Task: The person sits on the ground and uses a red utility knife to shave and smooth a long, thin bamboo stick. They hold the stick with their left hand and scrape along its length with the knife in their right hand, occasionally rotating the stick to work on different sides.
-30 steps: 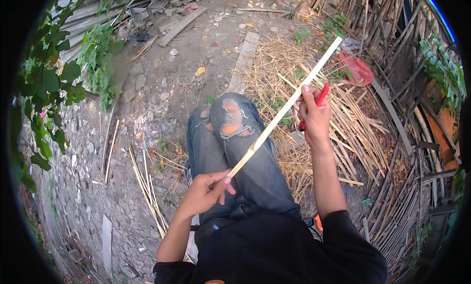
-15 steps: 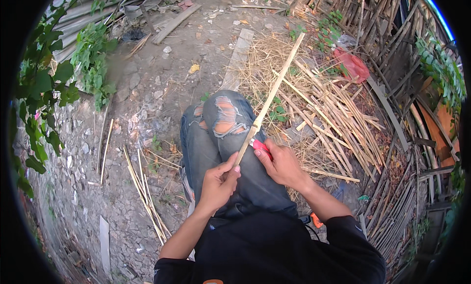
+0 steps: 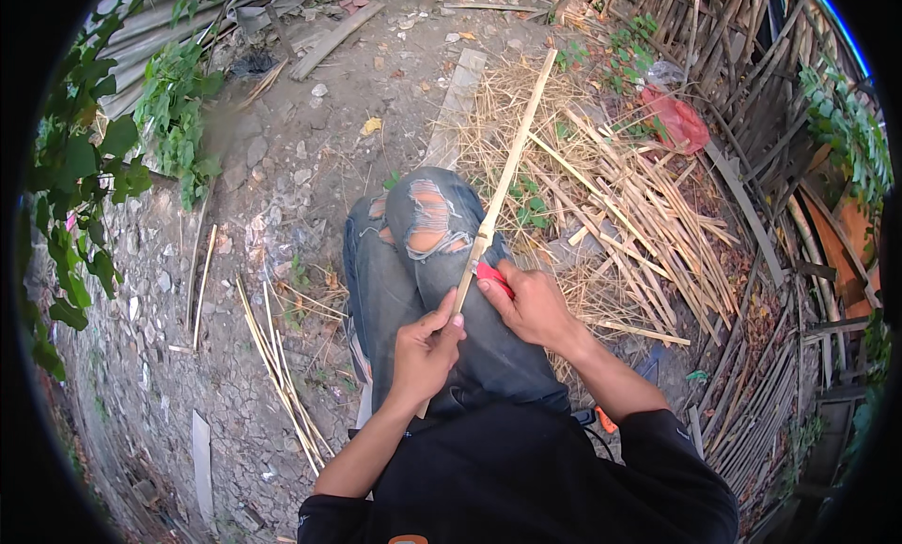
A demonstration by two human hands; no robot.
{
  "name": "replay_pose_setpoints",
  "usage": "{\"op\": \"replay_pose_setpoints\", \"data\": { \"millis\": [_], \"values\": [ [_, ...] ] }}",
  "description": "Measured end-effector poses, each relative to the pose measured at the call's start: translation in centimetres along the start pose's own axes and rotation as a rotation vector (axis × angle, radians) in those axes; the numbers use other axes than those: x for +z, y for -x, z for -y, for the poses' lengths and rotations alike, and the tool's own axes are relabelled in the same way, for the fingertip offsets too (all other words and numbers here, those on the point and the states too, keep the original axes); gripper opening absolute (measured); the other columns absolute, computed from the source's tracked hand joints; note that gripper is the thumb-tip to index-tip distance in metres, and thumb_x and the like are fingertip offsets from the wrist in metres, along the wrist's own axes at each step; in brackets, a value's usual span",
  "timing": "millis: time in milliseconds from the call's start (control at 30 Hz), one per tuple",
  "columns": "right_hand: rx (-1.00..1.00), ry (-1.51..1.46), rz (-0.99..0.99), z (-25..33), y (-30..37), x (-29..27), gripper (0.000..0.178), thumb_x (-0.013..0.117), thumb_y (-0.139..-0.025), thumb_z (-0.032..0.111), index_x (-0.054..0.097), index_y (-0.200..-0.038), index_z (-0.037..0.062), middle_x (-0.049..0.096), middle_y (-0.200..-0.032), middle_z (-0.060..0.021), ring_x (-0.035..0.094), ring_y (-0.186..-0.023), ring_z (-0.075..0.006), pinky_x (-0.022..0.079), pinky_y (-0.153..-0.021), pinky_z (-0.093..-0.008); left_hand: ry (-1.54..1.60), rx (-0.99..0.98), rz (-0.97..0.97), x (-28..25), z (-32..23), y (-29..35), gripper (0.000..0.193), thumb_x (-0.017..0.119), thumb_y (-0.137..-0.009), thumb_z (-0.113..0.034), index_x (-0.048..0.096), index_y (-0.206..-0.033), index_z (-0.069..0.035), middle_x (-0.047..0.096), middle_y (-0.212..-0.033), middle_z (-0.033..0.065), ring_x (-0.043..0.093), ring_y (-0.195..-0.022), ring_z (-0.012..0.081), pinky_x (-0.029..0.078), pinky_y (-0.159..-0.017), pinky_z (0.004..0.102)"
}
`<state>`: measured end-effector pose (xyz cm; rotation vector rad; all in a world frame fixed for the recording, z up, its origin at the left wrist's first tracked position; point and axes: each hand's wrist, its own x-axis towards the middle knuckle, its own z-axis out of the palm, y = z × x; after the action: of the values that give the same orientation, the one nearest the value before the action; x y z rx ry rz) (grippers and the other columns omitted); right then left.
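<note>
A long pale bamboo strip [image 3: 508, 173] slants up and away across my right thigh, with a knot partway along it. My left hand [image 3: 425, 354] is closed round its near part, thumb and fingers pinching it. A short end of the strip shows below that hand. My right hand [image 3: 532, 305] grips a red-handled knife [image 3: 492, 280], held against the strip's right side just below the knot. Its blade is mostly hidden by the strip and too small to make out. Both hands are over my ripped blue jeans [image 3: 390, 290].
Cut bamboo strips [image 3: 648, 234] lie piled at the right on straw-like shavings [image 3: 512, 102]. Several thin strips [image 3: 279, 380] rest on the stony ground at left. A red plastic bag [image 3: 678, 121], a board [image 3: 456, 107] and a stick fence [image 3: 752, 65] stand or lie farther off.
The bamboo strip's far end has swung left and slightly upward in view. More of its near end now shows below my left hand. The knife stays beside the strip near the knot.
</note>
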<state>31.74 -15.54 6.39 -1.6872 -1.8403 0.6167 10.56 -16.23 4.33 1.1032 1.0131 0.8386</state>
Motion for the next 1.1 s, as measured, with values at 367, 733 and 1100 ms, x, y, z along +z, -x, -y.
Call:
{"op": "replay_pose_setpoints", "data": {
  "millis": [367,733,1100],
  "values": [
    [0.08,-0.633,-0.175,-0.2,-0.3,0.1,0.022,0.072,-0.102,0.023,0.069,-0.1,0.0022,0.049,-0.067,0.0053,0.043,-0.064,-0.0047,0.035,-0.056,-0.0283,0.105,0.004,0.029,-1.5,-0.4,-0.2,0.041,0.068,-0.105,-0.014,0.064,-0.145,-0.007,0.063,-0.082,0.0014,0.045,-0.052,0.0018,0.033,-0.045,0.0217],
    [0.081,-0.721,-0.31,0.3,-1.1,-1.2,0.032,0.061,-0.108,0.033,0.069,-0.104,0.0022,0.05,-0.069,0.0044,0.045,-0.066,-0.0072,0.037,-0.059,-0.0285,-0.102,0.204,-0.108,-0.6,-0.8,-0.1,0.037,0.071,-0.103,-0.014,0.068,-0.138,-0.001,0.072,-0.088,0.0063,0.054,-0.055,0.0042,0.041,-0.048,0.0211],
    [0.119,-0.122,-0.09,0.7,-1.0,-2.5,0.046,0.061,-0.106,0.038,0.067,-0.087,-0.0036,0.061,-0.064,-0.0252,0.064,-0.06,-0.0433,0.047,-0.058,-0.0486,-0.48,0.361,-0.211,-3.2,0.2,0.3,0.026,0.075,-0.098,-0.004,0.076,-0.123,0.0,0.063,-0.084,-0.0005,0.054,-0.066,0.0029,0.039,-0.056,0.0208]
  ]
}}
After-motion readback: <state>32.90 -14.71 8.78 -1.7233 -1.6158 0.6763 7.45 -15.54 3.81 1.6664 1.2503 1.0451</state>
